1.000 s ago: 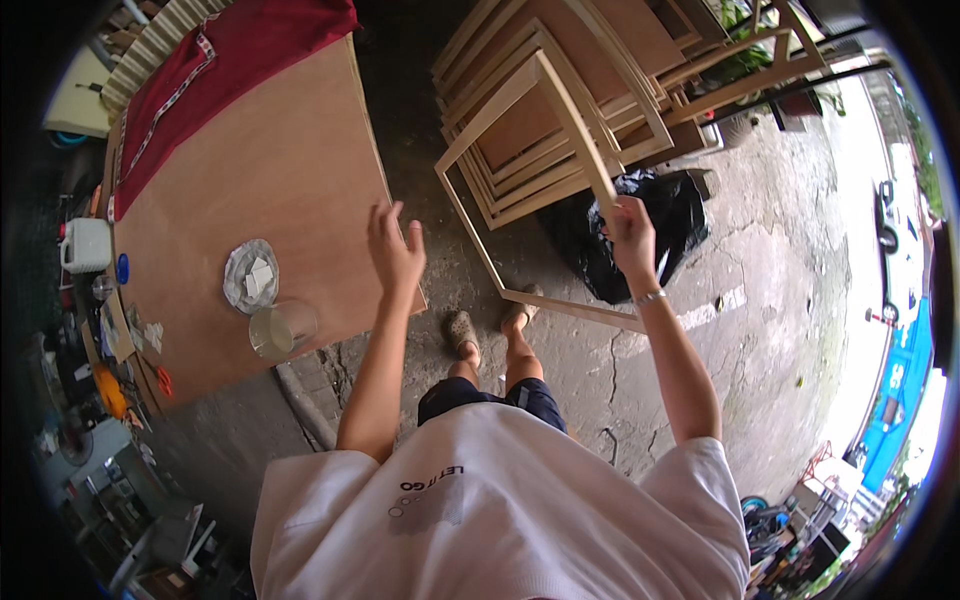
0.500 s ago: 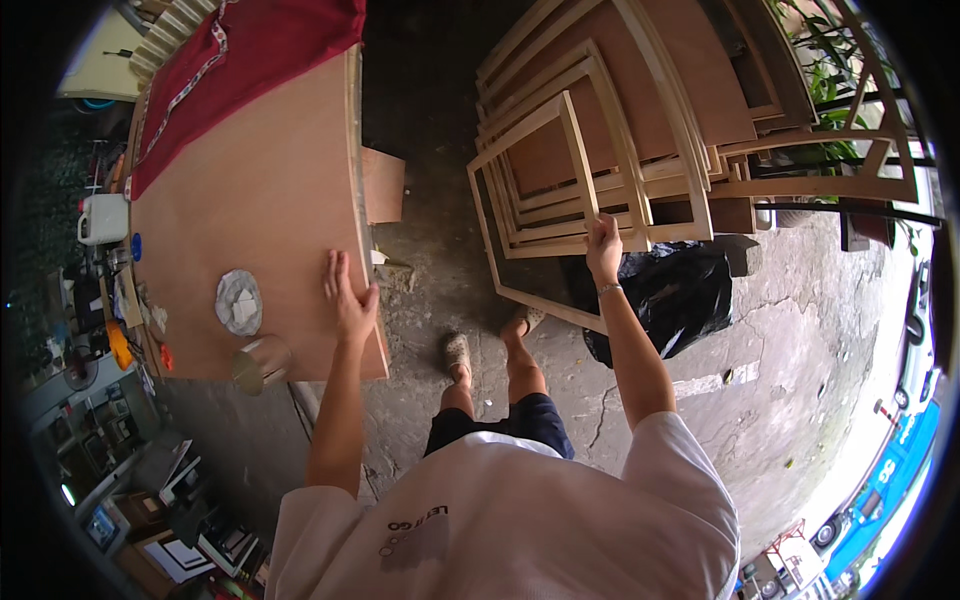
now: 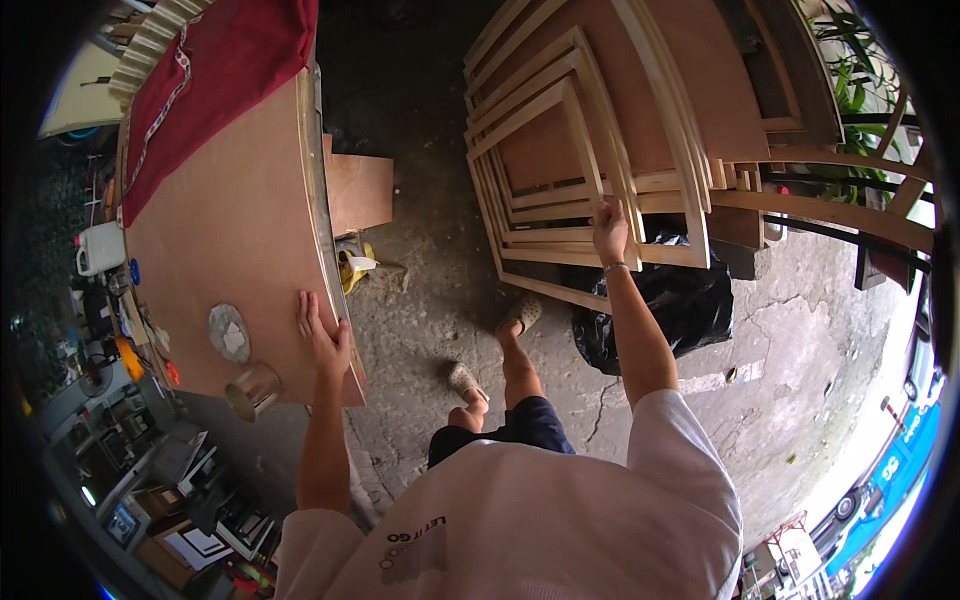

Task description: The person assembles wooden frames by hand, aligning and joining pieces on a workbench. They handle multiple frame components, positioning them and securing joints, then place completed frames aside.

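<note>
My left hand (image 3: 320, 332) rests flat on the near edge of a plywood tabletop (image 3: 230, 240), fingers spread, holding nothing. My right hand (image 3: 608, 226) is stretched forward and grips a rail of the front wooden frame (image 3: 545, 190), one of several frames leaning in a stack. My sandalled feet (image 3: 490, 345) stand on the concrete floor between table and frames.
A metal can (image 3: 252, 390) and a round foil-covered lid (image 3: 229, 333) sit on the table near my left hand. A red cloth (image 3: 215, 60) covers the far end. A black plastic bag (image 3: 690, 305) lies under the frames. Cluttered shelves fill the left side.
My left hand came down from the air onto the table edge. My right hand stayed on the frame as I stepped closer to the stack.
</note>
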Motion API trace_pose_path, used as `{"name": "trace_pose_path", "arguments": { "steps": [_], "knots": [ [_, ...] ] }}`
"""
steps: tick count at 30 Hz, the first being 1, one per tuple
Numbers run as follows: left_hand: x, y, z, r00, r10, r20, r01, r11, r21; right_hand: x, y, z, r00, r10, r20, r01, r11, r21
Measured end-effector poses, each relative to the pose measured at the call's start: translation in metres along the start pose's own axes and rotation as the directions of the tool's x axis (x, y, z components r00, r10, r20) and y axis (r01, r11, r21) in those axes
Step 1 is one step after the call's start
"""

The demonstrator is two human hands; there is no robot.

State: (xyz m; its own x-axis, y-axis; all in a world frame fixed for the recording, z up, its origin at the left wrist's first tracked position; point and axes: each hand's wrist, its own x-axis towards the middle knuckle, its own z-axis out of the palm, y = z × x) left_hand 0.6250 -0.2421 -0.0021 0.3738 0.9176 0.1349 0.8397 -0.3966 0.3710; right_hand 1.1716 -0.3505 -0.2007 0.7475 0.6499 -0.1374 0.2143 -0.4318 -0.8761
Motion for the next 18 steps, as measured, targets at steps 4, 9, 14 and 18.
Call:
{"name": "trace_pose_path", "arguments": {
  "steps": [4,9,14,18],
  "knots": [
    [0.006,0.003,0.001,1.000,-0.020,0.022,0.019,0.999,0.027,0.014,0.021,-0.007,1.000,0.011,-0.007,-0.012,0.991,-0.132],
    [0.004,0.002,-0.002,1.000,-0.017,0.022,0.016,0.999,0.049,0.016,0.005,-0.005,0.997,-0.047,-0.063,0.028,0.958,-0.285],
    [0.006,0.004,-0.002,1.000,0.000,0.024,-0.002,0.998,0.062,0.022,-0.011,-0.004,0.984,-0.171,-0.053,0.109,0.807,-0.581],
    [0.004,0.003,-0.003,1.000,0.002,0.024,-0.003,0.999,0.051,0.018,-0.030,0.003,0.990,-0.125,-0.062,0.045,0.707,-0.705]
  ]
}}
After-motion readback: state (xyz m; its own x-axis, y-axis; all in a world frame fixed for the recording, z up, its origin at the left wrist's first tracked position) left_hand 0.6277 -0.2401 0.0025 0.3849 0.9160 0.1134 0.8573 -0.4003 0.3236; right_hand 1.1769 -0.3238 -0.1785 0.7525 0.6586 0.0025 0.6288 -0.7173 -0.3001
